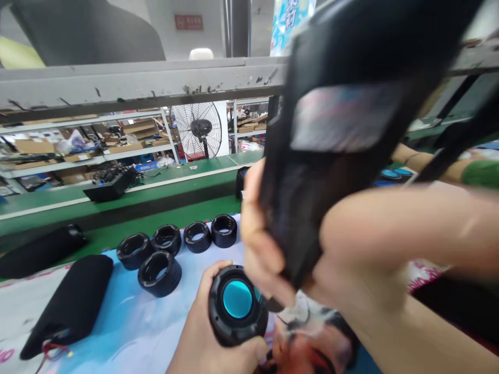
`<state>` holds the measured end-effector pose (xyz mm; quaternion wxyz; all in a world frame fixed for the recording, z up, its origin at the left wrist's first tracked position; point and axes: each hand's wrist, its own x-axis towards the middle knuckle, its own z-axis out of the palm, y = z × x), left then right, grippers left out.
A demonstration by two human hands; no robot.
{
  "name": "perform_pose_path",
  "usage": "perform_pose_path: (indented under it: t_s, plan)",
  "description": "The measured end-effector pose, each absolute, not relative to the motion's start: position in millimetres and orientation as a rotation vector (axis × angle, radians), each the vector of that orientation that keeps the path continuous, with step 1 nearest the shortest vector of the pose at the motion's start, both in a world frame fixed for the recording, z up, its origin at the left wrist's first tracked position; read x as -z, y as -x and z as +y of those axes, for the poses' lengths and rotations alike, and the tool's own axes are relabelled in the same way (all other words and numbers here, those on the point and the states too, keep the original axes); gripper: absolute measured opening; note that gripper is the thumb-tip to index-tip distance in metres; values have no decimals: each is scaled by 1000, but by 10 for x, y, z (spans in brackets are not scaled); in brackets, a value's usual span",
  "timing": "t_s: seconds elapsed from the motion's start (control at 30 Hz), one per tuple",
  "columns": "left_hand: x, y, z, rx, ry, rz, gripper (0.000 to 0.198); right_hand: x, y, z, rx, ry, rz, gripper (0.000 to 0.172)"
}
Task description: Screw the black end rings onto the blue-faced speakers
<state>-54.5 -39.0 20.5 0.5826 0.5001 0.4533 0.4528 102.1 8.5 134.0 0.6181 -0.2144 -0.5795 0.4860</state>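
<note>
Black end cap [237, 299], teal-faced, is held in the left hand [202, 327] above the near edge of the printed cloth mat [128, 327]. Thumb and fingers wrap its rim, closed firmly around it. Right hand [253, 244] is raised and closed on a blurred black casing [331, 156], its fingers [251, 249] pressed against the casing's side. Casing's long axis runs from upper right to lower left; its lower end lies just above and to the right of the cap, with the right hand nearer that end. Five black rubber rings [159, 274] stand on the mat's far side; two black fabric sleeves [66, 306] lie toward the left. Green assembly bench [163, 179] runs behind. Co-worker's forearm [429, 163] enters from the far right, beside teal discs [390, 174].
</note>
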Motion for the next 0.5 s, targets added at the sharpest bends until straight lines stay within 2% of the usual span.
perform_pose_path:
  t_s: [0.1,0.23,0.37,0.5]
  plan:
    - [-218,564,-382,-1038,-1157,1176,90,-1248,-1175,285,-1051,425,-1237,59]
    - [-255,543,-377,-1035,-1093,1200,88,-855,-1342,615,-844,564,-1139,62]
    - [-273,484,-391,-1102,-970,1166,93,-542,-1361,752,-863,603,-1097,61]
    - [-269,448,-407,-1149,-941,1209,95,-509,-1377,715,-965,635,-1093,64]
